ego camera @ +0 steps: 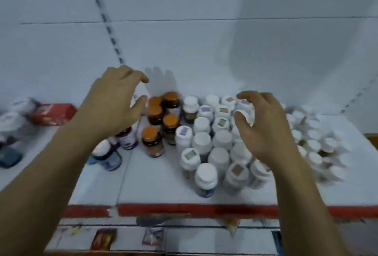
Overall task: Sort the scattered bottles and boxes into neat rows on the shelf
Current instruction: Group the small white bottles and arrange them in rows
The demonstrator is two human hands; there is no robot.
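Head view: left hand (pixel 114 106) hovers with grip empty, right hand (pixel 266 127) curls over crowded white bottles (pixel 202 141), its grip impossible to tell, where one stray nudge could topple several.

Bottles (pixel 204 143) crowd right (tightly packed), open shelf (pixel 159 184) front

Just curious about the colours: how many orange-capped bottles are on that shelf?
5 orange-capped bottles: two at the back, two mid-cluster, one in front. The left hand may hide others.
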